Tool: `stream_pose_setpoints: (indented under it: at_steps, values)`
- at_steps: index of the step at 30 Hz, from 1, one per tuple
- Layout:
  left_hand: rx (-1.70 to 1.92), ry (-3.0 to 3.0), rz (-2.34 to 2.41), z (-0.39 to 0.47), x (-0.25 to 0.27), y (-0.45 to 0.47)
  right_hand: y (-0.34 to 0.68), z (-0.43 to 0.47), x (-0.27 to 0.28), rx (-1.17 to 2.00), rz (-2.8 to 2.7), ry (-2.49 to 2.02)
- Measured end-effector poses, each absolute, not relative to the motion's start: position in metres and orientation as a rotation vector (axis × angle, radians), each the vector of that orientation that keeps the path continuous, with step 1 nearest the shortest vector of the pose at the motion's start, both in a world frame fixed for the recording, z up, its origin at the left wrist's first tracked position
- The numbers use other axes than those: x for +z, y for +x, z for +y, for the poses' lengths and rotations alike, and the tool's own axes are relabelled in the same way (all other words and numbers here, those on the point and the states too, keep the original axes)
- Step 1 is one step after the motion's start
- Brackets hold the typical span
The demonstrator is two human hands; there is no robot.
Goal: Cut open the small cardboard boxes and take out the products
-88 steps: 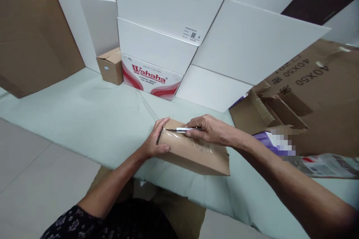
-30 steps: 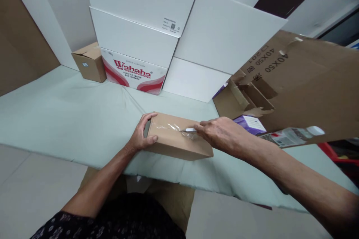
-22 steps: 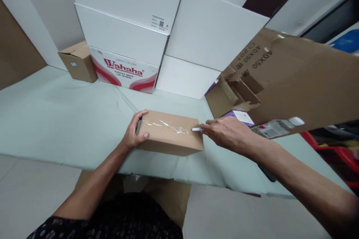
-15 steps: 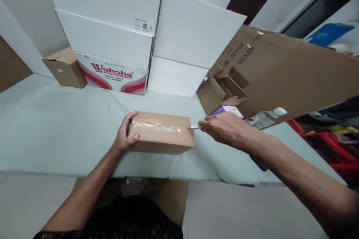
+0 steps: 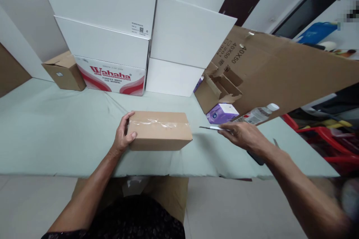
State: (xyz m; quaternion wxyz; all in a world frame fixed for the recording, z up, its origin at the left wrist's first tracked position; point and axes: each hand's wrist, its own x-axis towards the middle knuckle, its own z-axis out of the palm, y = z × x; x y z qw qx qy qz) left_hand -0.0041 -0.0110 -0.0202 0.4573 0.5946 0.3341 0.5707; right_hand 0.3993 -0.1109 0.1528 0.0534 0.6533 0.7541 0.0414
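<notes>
A brown cardboard box lies on the table, with clear tape along the middle of its top. My left hand grips its left end, thumb on the near side and fingers around the far side. Off the box's right end, my right hand is closed around a slim knife. The blade points left toward the box and is apart from it. Most of the knife's handle is hidden by my fingers. Whether the tape is cut through, I cannot tell.
White cartons, one printed Wahaba-like in red, stand along the back. Right of them are an opened cardboard box, a purple box and a lying bottle. A small brown box stands at back left on the green-covered table.
My right hand has drawn the knife away to the right, off the box's right end. My left hand keeps its hold on the box. The view has shifted slightly.
</notes>
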Motion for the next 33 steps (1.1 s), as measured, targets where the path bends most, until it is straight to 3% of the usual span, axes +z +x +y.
stream_pose_setpoints:
  at_steps: [5,9,13,18,22,28,33]
  values:
    - [1.352,1.537,0.889,-0.016,-0.017,-0.004,0.391,-0.136,0.075,-0.088,1.988,2.538]
    - [1.424,1.593,1.019,-0.027,-0.009,-0.002,0.362,-0.132,0.016,-0.090,1.949,2.624]
    - [1.513,1.669,1.223,-0.043,0.001,-0.005,0.349,-0.122,-0.008,-0.046,1.971,2.672]
    - [1.469,1.704,1.229,-0.054,0.010,-0.009,0.350,-0.121,0.011,-0.078,2.136,2.744]
    - [1.437,1.712,1.070,-0.056,0.015,-0.008,0.332,-0.129,0.050,-0.316,2.752,2.791]
    - [1.531,2.009,0.937,-0.065,0.019,-0.012,0.289,-0.146,0.079,0.127,3.351,2.045]
    - [1.507,2.096,0.968,-0.072,0.011,-0.019,0.284,-0.149,0.082,-0.059,3.337,1.884]
